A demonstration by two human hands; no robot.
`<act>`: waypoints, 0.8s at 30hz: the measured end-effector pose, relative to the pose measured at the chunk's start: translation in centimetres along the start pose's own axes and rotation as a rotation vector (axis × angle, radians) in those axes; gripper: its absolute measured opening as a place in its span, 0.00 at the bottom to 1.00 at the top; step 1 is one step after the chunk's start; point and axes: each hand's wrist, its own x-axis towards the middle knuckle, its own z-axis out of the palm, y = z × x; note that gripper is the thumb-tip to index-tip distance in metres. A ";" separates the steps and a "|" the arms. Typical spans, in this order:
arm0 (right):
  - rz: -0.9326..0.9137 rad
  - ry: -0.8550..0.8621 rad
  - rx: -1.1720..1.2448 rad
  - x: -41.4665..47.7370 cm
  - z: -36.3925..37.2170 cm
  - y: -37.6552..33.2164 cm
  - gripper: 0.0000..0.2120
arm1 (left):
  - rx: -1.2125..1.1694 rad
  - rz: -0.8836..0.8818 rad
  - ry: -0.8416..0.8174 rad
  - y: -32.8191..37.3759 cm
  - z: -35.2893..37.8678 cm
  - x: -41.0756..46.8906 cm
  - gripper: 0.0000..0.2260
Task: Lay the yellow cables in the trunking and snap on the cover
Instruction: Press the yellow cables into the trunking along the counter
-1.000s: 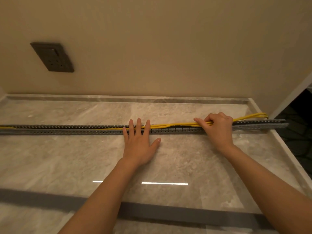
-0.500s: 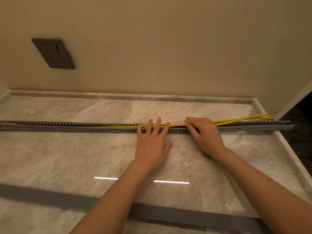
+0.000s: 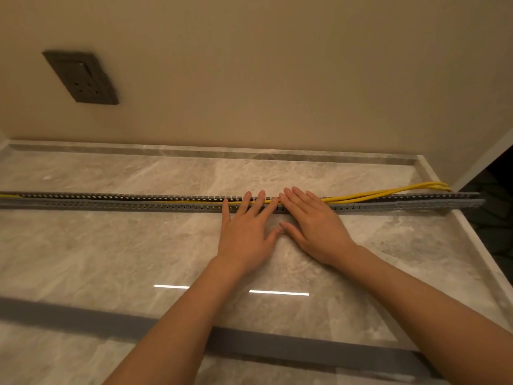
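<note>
Cables [image 3: 388, 191] lie partly in the trunking [image 3: 111, 202], rising clear at its right end; our left hand [image 3: 247, 232] and right hand [image 3: 313, 229] press them down flat-fingered, grasping nothing; next, we judge, press rightward, then fetch the grey strip [image 3: 83, 319], seemingly the cover.

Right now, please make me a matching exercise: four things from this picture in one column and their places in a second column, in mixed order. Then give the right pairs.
Things:
1. yellow cables
2. wall socket
3. grey strip
4. left hand

Places:
A. on the wall, upper left
B. flat on the stone surface, nearest the camera
C. rising out of the trunking near its right end
D. fingers straight on the trunking, beside the right hand

Pairs: 1-C, 2-A, 3-B, 4-D.
</note>
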 end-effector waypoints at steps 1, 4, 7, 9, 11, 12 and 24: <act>0.008 0.006 -0.004 0.0 0.0 -0.1 0.26 | -0.003 -0.002 0.001 0.0 0.0 0.0 0.25; 0.011 0.007 -0.011 0.2 0.0 -0.1 0.25 | -0.008 -0.013 0.002 0.1 0.1 0.1 0.24; 0.026 0.006 0.047 0.5 -0.2 -0.2 0.24 | -0.004 -0.021 0.002 0.3 0.2 0.1 0.24; 0.041 0.003 0.072 0.6 -0.3 -0.3 0.24 | -0.024 -0.030 -0.006 0.3 0.1 0.2 0.23; 0.077 -0.008 0.129 0.9 -0.3 -0.4 0.23 | -0.034 -0.039 -0.017 0.4 0.0 0.3 0.22; 0.113 -0.021 0.179 1.0 -0.4 -0.4 0.22 | -0.026 -0.042 -0.022 0.4 -0.1 0.3 0.22; 0.424 -0.008 0.990 2.0 -4.0 1.4 0.11 | -0.126 -0.041 0.058 4.0 -1.1 2.4 0.17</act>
